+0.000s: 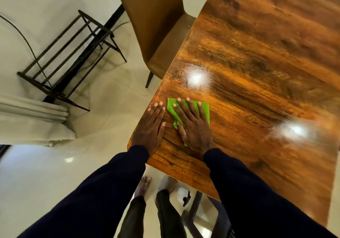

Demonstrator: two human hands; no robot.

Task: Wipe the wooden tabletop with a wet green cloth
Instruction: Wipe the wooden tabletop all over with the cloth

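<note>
Head-worn wide-angle view, single, aimed forward and steeply down.
Placed above the near corner of the wooden tabletop (257, 68), close over the left hand (152, 125) and right hand (196, 129); dark sleeves (110, 191) across the lower frame, bare feet (145, 184) almost straight below; tabletop off toward upper right, tan chair (152, 17) and pale floor (36, 182) at left; bent lines at the edges.

Glossy cream tiled floor (46, 182). Tan padded chair (152, 17) near a black slatted metal rack (95, 22); white fabric folds (33, 112), possibly a curtain, at left.
</note>
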